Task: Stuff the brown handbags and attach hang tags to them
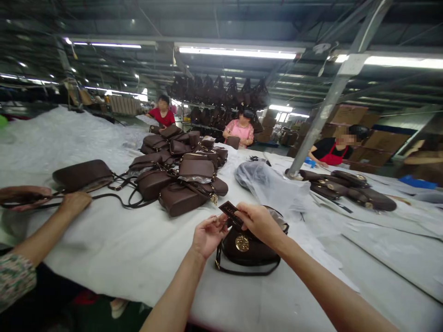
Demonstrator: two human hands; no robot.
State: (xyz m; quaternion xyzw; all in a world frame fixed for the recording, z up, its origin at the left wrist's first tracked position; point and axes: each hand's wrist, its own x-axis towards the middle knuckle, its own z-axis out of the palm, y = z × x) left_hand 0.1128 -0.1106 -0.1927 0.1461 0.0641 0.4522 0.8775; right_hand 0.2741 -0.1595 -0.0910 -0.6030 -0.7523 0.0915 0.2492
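Note:
In front of me on the white-covered table stands a dark brown handbag [254,246] with a round gold emblem and a thin strap looping at its base. My right hand [259,223] reaches over the bag and is closed on a dark hang tag [227,208] with light lettering. Beside the tag, my left hand [209,235] has its fingers curled together at the bag's upper left. What lies between those fingertips is too small to make out. My right hand hides part of the bag's top.
A heap of brown handbags [187,196] lies ahead to the left. Clear plastic wrapping [273,180] sits behind my bag, near a metal post [321,120]. More bags [349,189] lie right. At left, a co-worker's hand [74,203] rests by another bag [83,175].

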